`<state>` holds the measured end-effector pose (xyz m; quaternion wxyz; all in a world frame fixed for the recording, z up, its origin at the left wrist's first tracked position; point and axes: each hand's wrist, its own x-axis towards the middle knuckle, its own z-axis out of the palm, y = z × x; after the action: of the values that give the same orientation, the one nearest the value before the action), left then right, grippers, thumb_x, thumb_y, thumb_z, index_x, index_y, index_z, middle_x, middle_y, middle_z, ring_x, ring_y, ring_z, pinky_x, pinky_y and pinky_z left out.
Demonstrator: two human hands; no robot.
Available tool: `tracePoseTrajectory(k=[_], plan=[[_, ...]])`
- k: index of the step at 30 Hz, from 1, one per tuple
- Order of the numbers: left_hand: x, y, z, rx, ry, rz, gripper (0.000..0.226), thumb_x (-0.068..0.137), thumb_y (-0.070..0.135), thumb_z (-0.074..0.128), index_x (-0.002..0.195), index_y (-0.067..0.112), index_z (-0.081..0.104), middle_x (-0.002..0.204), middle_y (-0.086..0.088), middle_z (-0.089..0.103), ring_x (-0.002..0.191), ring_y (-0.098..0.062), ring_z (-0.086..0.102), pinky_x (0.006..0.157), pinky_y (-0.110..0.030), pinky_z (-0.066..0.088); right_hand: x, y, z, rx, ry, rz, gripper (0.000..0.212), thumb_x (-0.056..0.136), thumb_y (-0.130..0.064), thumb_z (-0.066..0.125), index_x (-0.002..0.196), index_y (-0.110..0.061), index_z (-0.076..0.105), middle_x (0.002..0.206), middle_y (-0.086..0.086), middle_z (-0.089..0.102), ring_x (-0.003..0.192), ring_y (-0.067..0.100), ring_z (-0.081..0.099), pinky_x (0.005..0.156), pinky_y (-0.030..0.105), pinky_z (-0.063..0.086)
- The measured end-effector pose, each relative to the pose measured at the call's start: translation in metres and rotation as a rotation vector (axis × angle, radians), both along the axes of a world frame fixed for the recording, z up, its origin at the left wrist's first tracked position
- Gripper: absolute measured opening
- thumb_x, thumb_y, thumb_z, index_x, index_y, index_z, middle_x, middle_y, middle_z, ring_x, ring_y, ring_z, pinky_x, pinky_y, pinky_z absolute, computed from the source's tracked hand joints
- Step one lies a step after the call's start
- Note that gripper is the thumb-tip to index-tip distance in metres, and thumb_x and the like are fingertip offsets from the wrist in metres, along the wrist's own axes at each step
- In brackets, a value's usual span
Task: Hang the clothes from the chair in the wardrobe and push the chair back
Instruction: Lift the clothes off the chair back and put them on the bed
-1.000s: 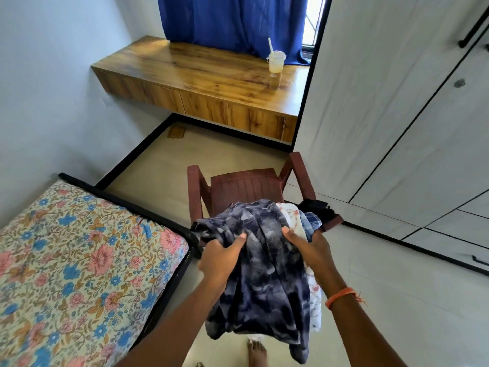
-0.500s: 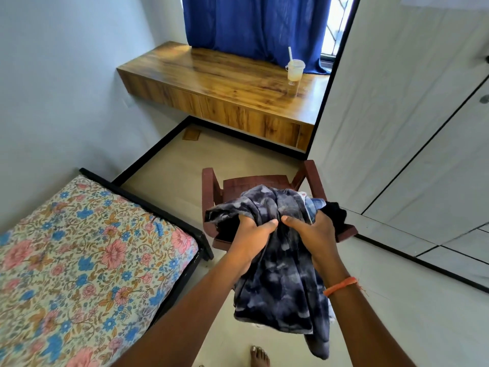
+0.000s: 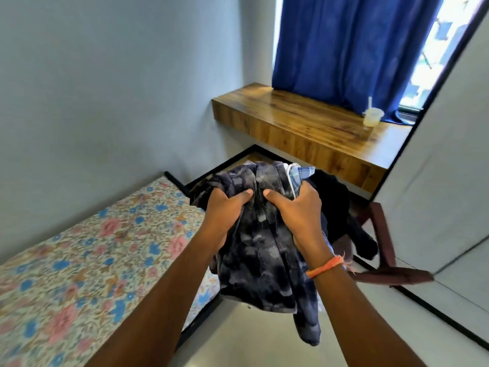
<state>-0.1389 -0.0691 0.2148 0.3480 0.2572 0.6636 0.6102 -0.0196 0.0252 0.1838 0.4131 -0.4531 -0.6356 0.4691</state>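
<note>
Both the left hand (image 3: 227,207) and right hand (image 3: 296,210) clutch the bundled clothes (image 3: 262,247) bunched between them above the chair (image 3: 381,234), and the black piece dangling just right of the right hand looks likely to slip off or snag the chair.

1. The bundle of clothes (image 3: 262,250) hangs in the near middle, with the left hand (image 3: 225,210) on its left side and the right hand (image 3: 299,213) on its right.
2. The chair (image 3: 381,234) stands just right of and behind the bundle.
3. The bed (image 3: 79,260) lies to the near left, along the left wall.
4. The desk (image 3: 304,123) runs across the far side, under the curtain (image 3: 349,49).
5. A cup (image 3: 372,117) stands on the desk's right end.
6. The wardrobe (image 3: 449,168) fills the right.
</note>
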Motion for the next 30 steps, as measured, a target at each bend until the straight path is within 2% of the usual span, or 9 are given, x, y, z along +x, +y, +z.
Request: tracePoseTrajectory(k=[5,11,16,20,23,24,27,30], plan=[[-0.081,-0.09,0.007,0.021,0.032,0.17,0.029,0.091,0.02,0.07,0.117,0.008,0.068,0.105,-0.006,0.074,0.092,-0.021,0.073,0.085,-0.042,0.059,-0.095,-0.074,0.019,0.008,0.032,0.177,0.064,0.049,-0.059,0.076,0.098,-0.019,0.066,0.093,-0.005,0.071,0.085,0.015,0.069,0.079,0.044,0.059],[-0.18,-0.214,-0.007,0.014,0.087,0.338,0.04,0.085,0.028,0.074,0.122,0.015,0.065,0.111,-0.001,0.072,0.098,-0.019,0.071,0.087,-0.041,0.059,-0.206,-0.179,0.007,-0.059,0.071,0.387,0.062,0.051,-0.057,0.083,0.099,-0.021,0.068,0.095,-0.003,0.074,0.086,0.017,0.072,0.079,0.044,0.06],[-0.248,-0.309,-0.023,-0.086,0.119,0.479,0.047,0.078,0.038,0.074,0.119,0.017,0.065,0.108,0.002,0.072,0.096,-0.016,0.071,0.087,-0.04,0.059,-0.286,-0.264,-0.018,-0.166,0.1,0.558,0.056,0.058,-0.045,0.086,0.104,-0.018,0.07,0.098,-0.002,0.075,0.088,0.017,0.073,0.082,0.042,0.06],[-0.301,-0.373,-0.046,-0.178,0.115,0.585,0.054,0.069,0.047,0.074,0.114,0.017,0.066,0.105,0.002,0.072,0.094,-0.018,0.071,0.086,-0.042,0.059,-0.352,-0.321,-0.043,-0.254,0.067,0.708,0.06,0.065,-0.039,0.086,0.115,-0.013,0.067,0.105,0.002,0.074,0.09,0.018,0.072,0.08,0.037,0.06],[-0.333,-0.412,-0.064,-0.224,0.062,0.682,0.043,0.079,0.038,0.075,0.114,0.015,0.064,0.105,0.001,0.07,0.095,-0.019,0.07,0.086,-0.041,0.058,-0.4,-0.356,-0.064,-0.286,0.015,0.8,0.076,0.058,-0.051,0.084,0.121,-0.013,0.064,0.108,0.002,0.072,0.093,0.019,0.072,0.081,0.039,0.06],[-0.346,-0.424,-0.07,-0.245,0.038,0.717,0.038,0.083,0.034,0.074,0.113,0.013,0.063,0.105,-0.001,0.069,0.094,-0.019,0.069,0.086,-0.041,0.058,-0.418,-0.367,-0.072,-0.291,0.006,0.84,0.071,0.061,-0.048,0.085,0.119,-0.013,0.064,0.107,0.002,0.072,0.092,0.018,0.072,0.081,0.039,0.06],[-0.387,-0.457,-0.089,-0.317,-0.033,0.764,0.037,0.086,0.032,0.073,0.113,0.01,0.061,0.107,-0.005,0.067,0.094,-0.021,0.068,0.086,-0.042,0.058,-0.468,-0.392,-0.091,-0.328,-0.021,0.951,0.039,0.077,-0.027,0.083,0.11,-0.014,0.068,0.102,0.003,0.073,0.088,0.019,0.072,0.08,0.04,0.06],[-0.425,-0.481,-0.101,-0.352,-0.083,0.824,0.039,0.088,0.032,0.071,0.119,0.012,0.058,0.113,-0.005,0.065,0.099,-0.022,0.066,0.089,-0.043,0.057,-0.52,-0.409,-0.109,-0.383,-0.092,1.05,0.036,0.078,-0.026,0.083,0.109,-0.013,0.067,0.102,0.005,0.072,0.088,0.021,0.072,0.08,0.042,0.06]])
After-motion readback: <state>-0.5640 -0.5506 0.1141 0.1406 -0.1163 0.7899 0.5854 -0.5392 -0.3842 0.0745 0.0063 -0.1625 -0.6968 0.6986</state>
